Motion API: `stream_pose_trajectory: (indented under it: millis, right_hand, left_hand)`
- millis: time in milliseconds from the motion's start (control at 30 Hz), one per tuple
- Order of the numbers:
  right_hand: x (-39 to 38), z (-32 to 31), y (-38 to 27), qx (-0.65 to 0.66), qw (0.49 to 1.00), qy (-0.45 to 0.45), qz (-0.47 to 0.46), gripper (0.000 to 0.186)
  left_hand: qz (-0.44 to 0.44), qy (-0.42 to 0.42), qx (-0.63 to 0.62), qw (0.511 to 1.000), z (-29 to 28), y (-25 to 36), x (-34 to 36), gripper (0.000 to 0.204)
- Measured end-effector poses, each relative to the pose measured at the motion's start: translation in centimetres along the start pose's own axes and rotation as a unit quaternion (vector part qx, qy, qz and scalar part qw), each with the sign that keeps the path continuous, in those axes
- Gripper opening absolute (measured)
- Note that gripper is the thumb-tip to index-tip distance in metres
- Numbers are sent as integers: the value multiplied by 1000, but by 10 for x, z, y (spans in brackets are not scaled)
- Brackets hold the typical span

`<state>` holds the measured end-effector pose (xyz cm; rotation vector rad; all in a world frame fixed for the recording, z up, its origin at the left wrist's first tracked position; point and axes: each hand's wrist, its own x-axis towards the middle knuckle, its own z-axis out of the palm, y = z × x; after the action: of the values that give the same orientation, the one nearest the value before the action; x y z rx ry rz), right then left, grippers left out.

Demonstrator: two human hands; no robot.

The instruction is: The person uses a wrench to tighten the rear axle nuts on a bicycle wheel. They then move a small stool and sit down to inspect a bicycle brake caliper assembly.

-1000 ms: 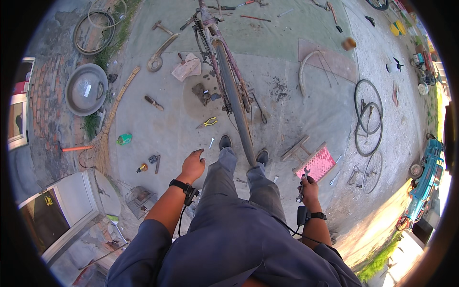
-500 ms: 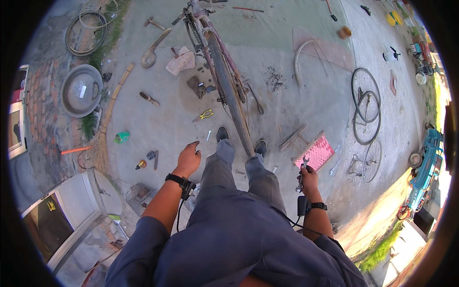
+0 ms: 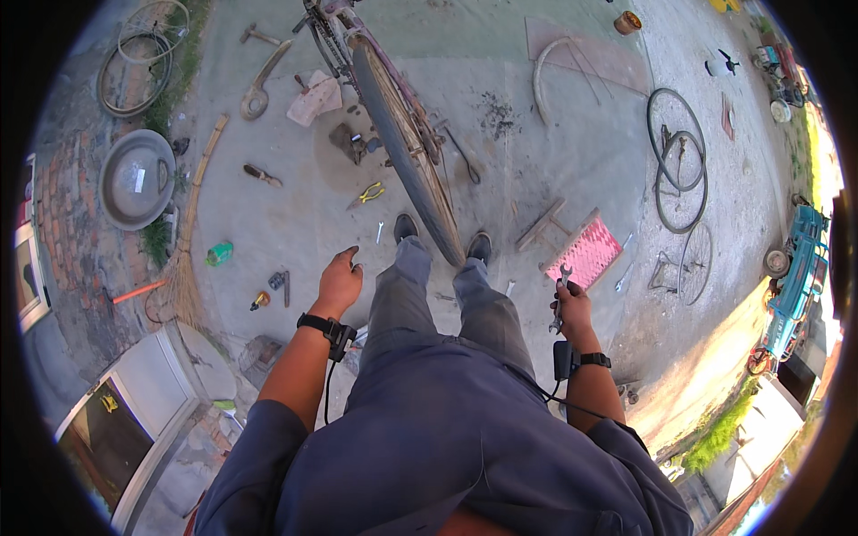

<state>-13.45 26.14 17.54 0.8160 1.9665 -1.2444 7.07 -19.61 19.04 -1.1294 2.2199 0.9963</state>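
My right hand [image 3: 573, 305] is closed around a metal wrench [image 3: 564, 273], its open jaw poking up past the fingers. Just ahead of that hand is a low stool with a pink woven seat [image 3: 585, 256]. Nothing is held in my left hand [image 3: 340, 280], which hangs beside my leg with its fingers loosely apart. An upturned bicycle or similar frame stands ahead of me, its wheel [image 3: 407, 147] reaching down between my shoes. Yellow-handled pliers [image 3: 368, 194] and a small wrench [image 3: 380, 232] lie on the ground between my left hand and the wheel.
On the left are a grey metal basin [image 3: 113, 198], a straw broom [image 3: 183, 277] and a green container [image 3: 219, 254]. Tyres [image 3: 657, 152] and a bare rim [image 3: 695, 263] lie to the right. A hammer [image 3: 259, 35] and a blue three-wheeled vehicle [image 3: 802, 272] are farther off.
The view has shifted, so ground objects ahead sit a little left and, mostly, higher or lower in the picture. The wrench stays in my right hand; my left hand remains beside my leg.
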Motion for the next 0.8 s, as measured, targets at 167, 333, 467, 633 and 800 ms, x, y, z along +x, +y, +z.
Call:
stream_pose_trajectory:
  millis: [167,333,467,633,800]
  right_hand:
    - [1,-3,-3,-11,1000,-7,13,37]
    - [4,0,-14,-47,999,-4,25,41]
    - [5,11,-28,-86,996,-32,10,33]
    - [8,35,-48,-137,989,-54,-15,31]
    - [13,58,-58,-152,986,-58,-25,29]
  left_hand:
    - [17,15,-3,1000,7,-2,-3,44]
    - [-15,10,-38,999,15,-11,-8,44]
    - [-31,21,-63,997,24,-30,-16,44]
    - [-60,32,-88,994,34,-56,-26,43]
    - [-85,35,-115,989,39,-73,-34,43]
